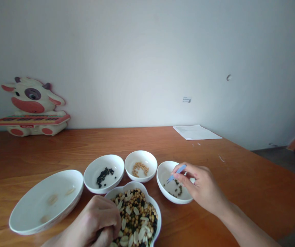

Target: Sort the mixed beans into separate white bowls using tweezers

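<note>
The right grip (198,183) is closed on blue tweezers (180,170), their tips over a white bowl (166,195) just left of it, with a few small dark-green beans (180,189) inside. Left of and nearer than that grip lies a flower-shaped bowl (159,214) of mixed beans and peanuts (136,211). The left grip (99,218) is curled at its left side; whether it holds anything, I cannot tell. Beyond the left grip stand bowls of black beans (102,177) and yellow beans (136,168); farther left, a wide dish (38,193) with pale pieces.
</note>
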{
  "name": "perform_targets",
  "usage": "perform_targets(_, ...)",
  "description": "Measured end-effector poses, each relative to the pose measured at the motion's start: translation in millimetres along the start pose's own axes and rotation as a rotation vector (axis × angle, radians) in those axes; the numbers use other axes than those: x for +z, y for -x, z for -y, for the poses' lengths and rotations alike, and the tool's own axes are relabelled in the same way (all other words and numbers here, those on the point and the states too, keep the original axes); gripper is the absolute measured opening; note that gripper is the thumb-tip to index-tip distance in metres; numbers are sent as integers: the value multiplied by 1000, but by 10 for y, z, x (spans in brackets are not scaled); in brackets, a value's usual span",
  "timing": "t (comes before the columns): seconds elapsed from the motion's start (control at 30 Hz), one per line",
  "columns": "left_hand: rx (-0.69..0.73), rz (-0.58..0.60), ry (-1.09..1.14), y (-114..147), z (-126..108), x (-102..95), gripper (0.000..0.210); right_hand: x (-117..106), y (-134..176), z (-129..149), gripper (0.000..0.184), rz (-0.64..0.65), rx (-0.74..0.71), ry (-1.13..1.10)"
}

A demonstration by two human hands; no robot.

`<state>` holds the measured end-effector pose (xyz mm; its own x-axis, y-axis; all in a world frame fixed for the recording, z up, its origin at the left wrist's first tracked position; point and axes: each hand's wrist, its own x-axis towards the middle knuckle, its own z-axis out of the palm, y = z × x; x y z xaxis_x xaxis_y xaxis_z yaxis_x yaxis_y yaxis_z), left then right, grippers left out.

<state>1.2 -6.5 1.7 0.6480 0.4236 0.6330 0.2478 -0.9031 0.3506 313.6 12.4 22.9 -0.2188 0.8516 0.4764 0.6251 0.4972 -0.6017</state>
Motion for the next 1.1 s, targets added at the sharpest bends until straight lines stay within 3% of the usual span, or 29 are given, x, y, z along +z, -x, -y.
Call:
perform_targets(0.53,-40,8,-8,42,30,5,27,-86,44,-142,11,-43,2,166)
perform_targets(1.1,-96,57,31,58,22,8,27,-99,10,-123,15,76,-11,262)
